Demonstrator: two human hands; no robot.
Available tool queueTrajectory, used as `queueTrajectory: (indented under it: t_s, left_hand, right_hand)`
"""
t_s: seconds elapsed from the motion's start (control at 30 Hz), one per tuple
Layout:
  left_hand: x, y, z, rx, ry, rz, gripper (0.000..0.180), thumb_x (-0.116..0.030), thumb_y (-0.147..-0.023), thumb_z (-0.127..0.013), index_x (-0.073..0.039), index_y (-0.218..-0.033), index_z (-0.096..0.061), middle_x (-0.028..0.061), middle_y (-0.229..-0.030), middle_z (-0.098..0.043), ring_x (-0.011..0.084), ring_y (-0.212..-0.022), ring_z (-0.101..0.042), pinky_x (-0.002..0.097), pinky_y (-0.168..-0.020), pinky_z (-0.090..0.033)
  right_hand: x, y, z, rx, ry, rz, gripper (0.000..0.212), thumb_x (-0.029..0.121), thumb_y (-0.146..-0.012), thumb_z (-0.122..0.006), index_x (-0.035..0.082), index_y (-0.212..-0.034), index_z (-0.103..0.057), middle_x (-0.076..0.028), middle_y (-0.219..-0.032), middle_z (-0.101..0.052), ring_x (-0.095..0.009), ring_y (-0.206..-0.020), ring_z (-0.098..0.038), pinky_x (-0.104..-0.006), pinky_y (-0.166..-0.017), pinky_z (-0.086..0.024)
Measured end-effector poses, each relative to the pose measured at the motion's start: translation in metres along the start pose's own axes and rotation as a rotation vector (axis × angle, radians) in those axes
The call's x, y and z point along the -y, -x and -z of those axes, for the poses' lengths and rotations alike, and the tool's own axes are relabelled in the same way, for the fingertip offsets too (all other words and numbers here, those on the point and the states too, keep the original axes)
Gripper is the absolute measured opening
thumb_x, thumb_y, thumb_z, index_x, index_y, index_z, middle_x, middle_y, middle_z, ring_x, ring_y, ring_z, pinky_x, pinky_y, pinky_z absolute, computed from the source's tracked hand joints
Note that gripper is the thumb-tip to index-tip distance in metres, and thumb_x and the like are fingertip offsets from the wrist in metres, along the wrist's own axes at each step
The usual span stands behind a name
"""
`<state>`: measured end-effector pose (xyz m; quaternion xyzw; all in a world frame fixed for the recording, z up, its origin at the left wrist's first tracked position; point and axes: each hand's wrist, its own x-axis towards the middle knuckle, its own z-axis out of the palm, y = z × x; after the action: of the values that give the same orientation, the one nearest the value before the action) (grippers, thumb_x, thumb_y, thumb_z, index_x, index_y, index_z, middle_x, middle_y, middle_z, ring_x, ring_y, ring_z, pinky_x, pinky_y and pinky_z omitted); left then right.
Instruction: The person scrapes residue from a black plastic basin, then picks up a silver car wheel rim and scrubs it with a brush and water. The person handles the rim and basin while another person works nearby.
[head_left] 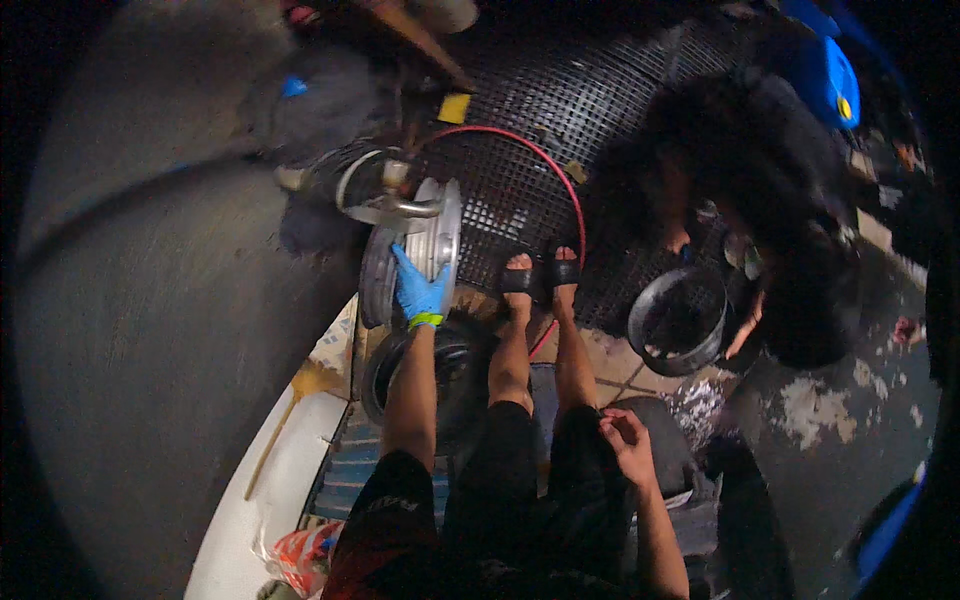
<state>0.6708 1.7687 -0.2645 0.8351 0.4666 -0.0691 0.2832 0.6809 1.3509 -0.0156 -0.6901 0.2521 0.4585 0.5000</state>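
Note:
A silvery wheel rim (pixel 445 225) stands on edge ahead of me, to the left of my feet. My left hand (pixel 424 292), in a blue glove with a yellow-green cuff, grips its inner barrel. A curved metal pipe (pixel 415 208) runs close over the rim's upper part; whether they touch I cannot tell. My right hand (pixel 628 445) is bare and rests beside my right knee, its fingers loosely bent and apart with nothing visible in them. Below the rim lies a dark round wheel or tyre (pixel 385 375), partly hidden by my left forearm.
A red hose (pixel 545 155) curves across the black grid mat (pixel 620 90). On the right, a person's hand (pixel 745 330) is beside a dark round rim-like drum (pixel 680 320). A blue jerrycan (pixel 840 80) stands far right. A brush (pixel 300 385) lies on a white ledge (pixel 235 530).

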Motion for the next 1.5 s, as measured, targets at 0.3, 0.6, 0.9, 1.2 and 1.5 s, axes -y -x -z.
queueTrajectory:
  t_s: [0.3, 0.6, 0.9, 1.2, 1.5]
  left_hand:
    - [0.029, 0.011, 0.012, -0.293, -0.145, -0.089, 0.102, -0.059, -0.078, -0.075, -0.001, -0.150, -0.034, 0.0289, -0.142, -0.050, 0.0435, -0.129, -0.050, 0.0505, -0.107, -0.042]
    - [0.148, 0.017, 0.038, -0.425, -0.391, -0.031, 0.119, -0.042, -0.070, -0.084, 0.002, -0.156, -0.014, 0.0292, -0.140, -0.050, 0.0446, -0.123, -0.054, 0.0514, -0.103, -0.044]
    - [0.118, -0.024, 0.062, -0.155, -0.234, 0.141, 0.127, -0.022, -0.064, -0.087, -0.004, -0.157, -0.003, 0.0308, -0.141, -0.049, 0.0461, -0.122, -0.055, 0.0494, -0.102, -0.046]
    - [0.094, -0.063, 0.056, -0.274, -0.256, 0.185, 0.121, -0.029, -0.060, -0.087, -0.008, -0.156, -0.017, 0.0241, -0.133, -0.057, 0.0435, -0.113, -0.061, 0.0506, -0.097, -0.050]
    - [0.110, -0.115, 0.048, -0.113, -0.347, 0.103, 0.091, -0.039, -0.058, -0.091, -0.003, -0.132, -0.051, 0.0207, -0.119, -0.063, 0.0396, -0.107, -0.063, 0.0485, -0.090, -0.053]
  right_hand:
    - [0.011, 0.030, 0.033, -0.077, 0.113, -0.004, 0.032, 0.014, -0.092, -0.072, 0.000, -0.118, -0.060, -0.003, -0.100, -0.065, -0.011, -0.092, -0.061, -0.0263, -0.084, -0.049]
    - [-0.061, 0.066, 0.057, -0.180, 0.044, -0.062, 0.027, 0.012, -0.094, -0.067, 0.000, -0.118, -0.059, -0.003, -0.102, -0.063, -0.013, -0.094, -0.059, -0.0268, -0.084, -0.048]
    - [-0.069, 0.028, 0.078, -0.052, 0.112, -0.120, 0.027, 0.006, -0.091, -0.068, 0.000, -0.116, -0.059, -0.004, -0.100, -0.062, -0.013, -0.093, -0.058, -0.0273, -0.083, -0.047]
    - [-0.053, 0.027, 0.073, 0.001, 0.253, -0.114, 0.023, 0.006, -0.093, -0.066, 0.000, -0.115, -0.060, -0.004, -0.099, -0.065, -0.012, -0.093, -0.060, -0.0278, -0.086, -0.048]
    - [-0.027, 0.024, 0.037, -0.059, 0.225, -0.126, 0.024, 0.011, -0.094, -0.067, 0.001, -0.115, -0.060, -0.002, -0.098, -0.064, -0.010, -0.093, -0.058, -0.0258, -0.085, -0.046]
